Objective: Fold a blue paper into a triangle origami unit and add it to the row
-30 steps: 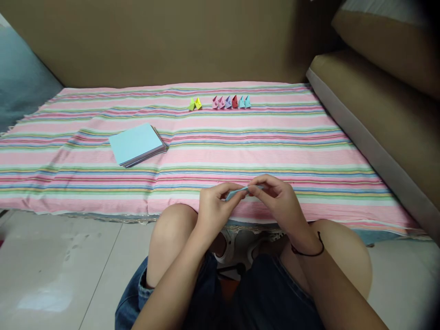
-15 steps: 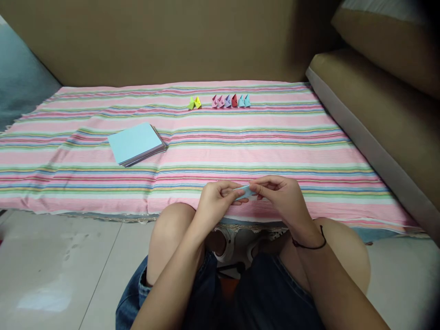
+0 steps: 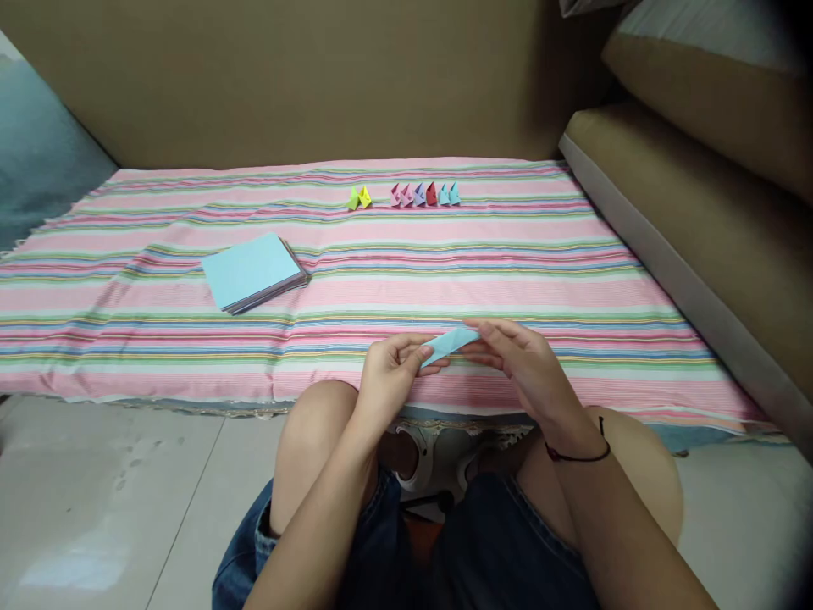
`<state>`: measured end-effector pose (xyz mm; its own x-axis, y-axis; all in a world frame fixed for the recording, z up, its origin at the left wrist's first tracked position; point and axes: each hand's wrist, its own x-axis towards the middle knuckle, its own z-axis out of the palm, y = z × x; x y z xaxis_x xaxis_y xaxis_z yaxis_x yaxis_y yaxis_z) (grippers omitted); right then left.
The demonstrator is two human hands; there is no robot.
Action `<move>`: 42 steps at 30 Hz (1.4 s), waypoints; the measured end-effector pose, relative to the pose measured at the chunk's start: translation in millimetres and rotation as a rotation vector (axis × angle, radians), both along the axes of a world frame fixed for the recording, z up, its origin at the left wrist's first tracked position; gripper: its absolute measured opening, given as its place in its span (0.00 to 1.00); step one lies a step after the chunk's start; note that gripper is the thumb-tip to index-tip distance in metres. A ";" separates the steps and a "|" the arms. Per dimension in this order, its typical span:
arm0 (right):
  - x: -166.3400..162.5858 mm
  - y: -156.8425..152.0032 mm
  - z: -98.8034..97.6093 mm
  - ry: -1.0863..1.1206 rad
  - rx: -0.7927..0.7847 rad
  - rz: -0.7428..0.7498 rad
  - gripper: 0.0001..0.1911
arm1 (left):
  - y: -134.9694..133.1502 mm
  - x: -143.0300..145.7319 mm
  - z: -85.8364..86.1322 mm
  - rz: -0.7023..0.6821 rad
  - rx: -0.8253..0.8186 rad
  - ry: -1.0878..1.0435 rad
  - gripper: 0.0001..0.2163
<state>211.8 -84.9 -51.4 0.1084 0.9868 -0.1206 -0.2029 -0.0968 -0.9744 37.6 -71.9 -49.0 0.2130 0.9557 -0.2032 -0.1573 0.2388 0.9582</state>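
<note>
A light blue folded paper (image 3: 450, 341), a narrow strip with slanted ends and creases across it, is held above the front of the striped cloth. My left hand (image 3: 397, 364) pinches its left end, thumb on top and fingers underneath. At the right end, my right hand (image 3: 517, 352) grips the paper between thumb and fingers; a dark cord bracelet is on that wrist. The fingertips under the paper are partly hidden.
A striped cloth (image 3: 508, 292) covers the seat. On its left lies a stack of coloured paper (image 3: 251, 271), light blue on top. Toward the back stand small folded paper pieces: yellow-green (image 3: 359, 198), and a row of pink, purple, red (image 3: 431, 194) and blue. Brown cushions (image 3: 686, 203) rise at right.
My hands have moved slightly apart, and more of the blue paper shows between them. My right fingers have spread out more along its right end. The view has tilted slightly.
</note>
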 end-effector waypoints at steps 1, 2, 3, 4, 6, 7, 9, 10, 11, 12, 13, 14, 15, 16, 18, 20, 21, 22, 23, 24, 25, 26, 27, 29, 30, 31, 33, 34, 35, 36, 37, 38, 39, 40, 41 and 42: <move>-1.2 0.0 -0.4 0.009 -0.006 0.037 0.13 | -0.2 0.3 0.1 0.003 0.006 -0.006 0.14; -2.2 0.1 -1.2 -0.002 -0.003 0.063 0.12 | -0.4 0.6 0.1 -0.003 0.013 -0.013 0.14; -2.9 0.2 -2.1 -0.029 0.008 0.068 0.11 | -0.6 0.9 0.1 -0.016 0.018 -0.020 0.14; -3.2 0.2 -2.9 -0.065 0.025 0.047 0.11 | -0.9 1.2 0.2 -0.035 0.019 -0.026 0.15; -3.1 0.2 -4.2 -0.141 0.064 -0.029 0.10 | -1.6 1.4 0.3 -0.080 0.007 -0.035 0.16; -2.8 0.3 -4.5 -0.172 0.078 -0.059 0.11 | -1.9 1.3 0.6 -0.105 -0.003 -0.037 0.17; -2.1 0.4 -4.5 -0.214 0.095 -0.092 0.11 | -2.6 1.0 1.5 -0.145 -0.024 -0.038 0.18; -1.7 0.7 -4.4 -0.227 0.100 -0.099 0.11 | -3.0 0.7 2.2 -0.156 -0.031 -0.039 0.18; -1.5 1.0 -4.3 -0.234 0.104 -0.102 0.11 | -3.3 0.3 3.0 -0.165 -0.031 -0.044 0.18; -1.2 1.5 -4.3 -0.237 0.107 -0.108 0.11 | -3.7 -0.1 3.9 -0.178 -0.029 -0.052 0.18; -1.0 1.9 -4.3 -0.237 0.106 -0.116 0.11 | -4.1 -0.6 4.9 -0.195 -0.023 -0.063 0.19; -0.8 2.4 -4.4 -0.235 0.104 -0.125 0.11 | -4.6 -1.0 6.0 -0.214 -0.017 -0.072 0.19; -0.6 2.9 -4.4 -0.233 0.101 -0.134 0.11 | -5.1 -1.4 7.1 -0.231 -0.013 -0.079 0.19; -0.5 3.1 -4.2 -0.232 0.097 -0.140 0.11 | -5.6 -1.7 8.0 -0.246 -0.014 -0.080 0.19; -0.8 3.0 -3.6 -0.242 0.095 -0.142 0.11 | -6.5 -1.8 9.0 -0.266 -0.017 -0.064 0.19; -2.1 2.0 -2.8 -0.273 0.098 -0.136 0.12 | -7.4 -0.7 8.1 -0.278 0.014 0.005 0.19; -3.1 1.2 -2.4 -0.303 0.103 -0.137 0.12 | -7.7 0.3 6.9 -0.265 0.060 0.080 0.19; -4.2 0.4 -2.2 -0.342 0.110 -0.138 0.12 | -8.0 1.4 5.3 -0.233 0.124 0.178 0.19; -5.5 -0.3 -2.0 -0.387 0.118 -0.139 0.12 | -8.2 2.7 3.6 -0.192 0.196 0.284 0.17; -6.8 -0.8 -1.9 -0.425 0.125 -0.135 0.12 | -8.3 4.0 1.9 -0.154 0.260 0.376 0.16; -7.9 -1.2 -1.9 -0.443 0.130 -0.124 0.13 | -8.3 5.0 0.6 -0.129 0.303 0.437 0.14; -8.9 -1.3 -2.1 -0.434 0.130 -0.104 0.14 | -8.3 5.8 -0.3 -0.123 0.316 0.455 0.13; -9.5 -1.2 -2.4 -0.400 0.124 -0.075 0.14 | -8.2 6.3 -0.6 -0.136 0.302 0.438 0.13; -10.0 -0.6 -3.2 -0.304 0.106 0.003 0.16 | -7.7 6.2 0.0 -0.170 0.236 0.360 0.13; -9.9 -0.3 -3.7 -0.270 0.096 0.046 0.16 | -7.3 5.7 0.7 -0.177 0.207 0.322 0.14; -9.7 0.0 -4.0 -0.250 0.089 0.090 0.16 | -6.9 5.1 1.5 -0.185 0.188 0.292 0.14; -9.3 -0.1 -4.1 -0.219 0.080 0.153 0.16 | -6.0 3.6 2.7 -0.203 0.177 0.242 0.14; -9.2 -0.3 -3.7 -0.199 0.076 0.171 0.15 | -5.6 2.9 3.2 -0.213 0.174 0.216 0.15; -9.2 -0.6 -3.1 -0.175 0.071 0.178 0.15 | -5.2 2.2 3.4 -0.222 0.168 0.188 0.16; -9.2 -1.0 -2.2 -0.150 0.064 0.182 0.16 | -4.8 1.7 3.5 -0.232 0.157 0.162 0.16; -9.3 -1.3 -1.3 -0.129 0.056 0.187 0.16 | -4.6 1.2 3.3 -0.242 0.144 0.140 0.17; -9.5 -1.6 -0.4 -0.112 0.047 0.194 0.17 | -4.4 0.9 3.0 -0.250 0.130 0.123 0.17; -9.8 -1.8 0.3 -0.098 0.039 0.206 0.18 | -4.2 0.6 2.6 -0.258 0.119 0.115 0.18; -10.0 -1.9 0.7 -0.085 0.034 0.220 0.19 | -4.1 0.4 2.0 -0.261 0.113 0.117 0.18; -10.3 -2.0 0.8 -0.076 0.034 0.232 0.19 | -3.9 0.1 1.5 -0.260 0.112 0.129 0.18; -10.6 -2.1 0.6 -0.072 0.040 0.241 0.19 | -3.8 -0.1 1.0 -0.252 0.117 0.148 0.18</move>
